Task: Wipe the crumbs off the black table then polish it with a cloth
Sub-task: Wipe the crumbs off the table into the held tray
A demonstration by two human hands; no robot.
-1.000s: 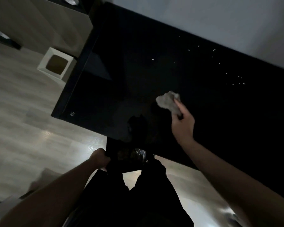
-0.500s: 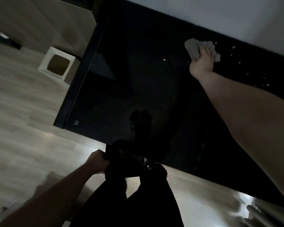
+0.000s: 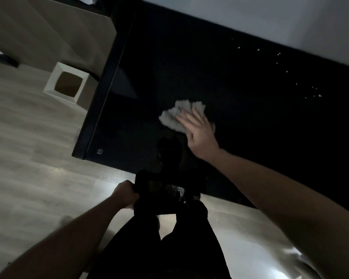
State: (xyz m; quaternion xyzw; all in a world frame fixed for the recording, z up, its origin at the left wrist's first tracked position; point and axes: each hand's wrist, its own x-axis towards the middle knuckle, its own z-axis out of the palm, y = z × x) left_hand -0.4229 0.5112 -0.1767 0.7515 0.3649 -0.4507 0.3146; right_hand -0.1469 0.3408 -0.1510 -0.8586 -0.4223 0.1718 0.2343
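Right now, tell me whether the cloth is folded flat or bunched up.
Bunched up. The cloth lies crumpled in a lumpy wad on the black table, with the right hand pressing it down with straight fingers.

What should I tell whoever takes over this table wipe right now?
Right hand: fingers flat, pressing the pale cloth on the black table near its front left.
Left hand: grips a dark object at the table's front edge; what it is cannot be told.
Crumbs lie scattered toward the far right, by the wall.
Left: clear those crumbs, then polish.
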